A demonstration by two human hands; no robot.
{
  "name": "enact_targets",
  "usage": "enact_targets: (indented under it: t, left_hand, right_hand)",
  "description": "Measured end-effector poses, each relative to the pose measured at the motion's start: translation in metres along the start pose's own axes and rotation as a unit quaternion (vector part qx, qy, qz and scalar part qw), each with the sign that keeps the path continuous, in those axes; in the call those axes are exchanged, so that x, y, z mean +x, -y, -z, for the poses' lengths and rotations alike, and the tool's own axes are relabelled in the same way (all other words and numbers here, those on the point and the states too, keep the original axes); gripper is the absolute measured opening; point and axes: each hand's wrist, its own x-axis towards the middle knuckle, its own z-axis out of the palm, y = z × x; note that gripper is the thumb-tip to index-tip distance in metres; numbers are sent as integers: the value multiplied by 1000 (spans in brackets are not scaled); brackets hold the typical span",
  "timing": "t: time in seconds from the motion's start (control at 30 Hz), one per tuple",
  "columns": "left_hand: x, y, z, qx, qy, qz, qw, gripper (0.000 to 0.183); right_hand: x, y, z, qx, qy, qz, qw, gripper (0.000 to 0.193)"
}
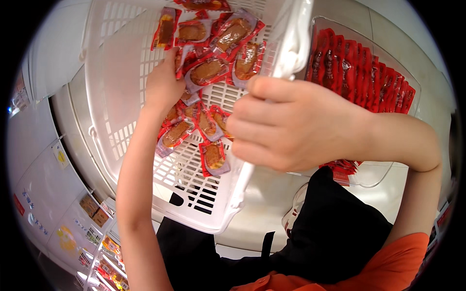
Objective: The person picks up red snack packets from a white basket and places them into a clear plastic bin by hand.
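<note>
Closest in, past an orange sleeve [403, 257] and black trousers [340, 213], the right hand [286, 123] is bent into a loose fist over the rim of a white basket [221, 213], while the left hand [165, 82] reaches down inside, its fingers among the packets [208, 72]. The fingertips of both are hidden, so I cannot tell whether the right one truly grips the rim or the left one is pinching a packet. The basket is moulded plastic, smooth and faintly translucent along its left wall, its base pierced by rows of slots. A dozen or so loose packets lie scattered on that base, several overlapping: flat, glossy sealed pouches with red edging, many showing through a clear window (rounded like a little arch) a brown, oblong, glazed-looking piece. Beyond the basket's right side, a clear bin [374, 172] of thin, hard-looking plastic holds a tight row of red packets [347, 68] standing on edge like filed cards; a smaller red cluster [344, 166] shows below the right forearm. Judging by this, the work looks partway along: the bin's row is dense and ordered, the basket's packets are in no order. Farther off are pale, shiny flooring [264, 194] and, lower left, shelved packaged goods [109, 257].
</note>
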Motion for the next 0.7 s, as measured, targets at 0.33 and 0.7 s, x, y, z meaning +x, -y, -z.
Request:
enact_targets:
  t: [0.33, 0.7]
  left_hand:
    - [-103, -64, 149, -642, 122, 74, 754, 80]
    - [-108, -246, 174, -797, 32, -84, 597, 25]
  right_hand:
    - [20, 31, 76, 464, -29, -332, 821, 31]
    - [-23, 63, 182, 416, -231, -484, 734, 26]
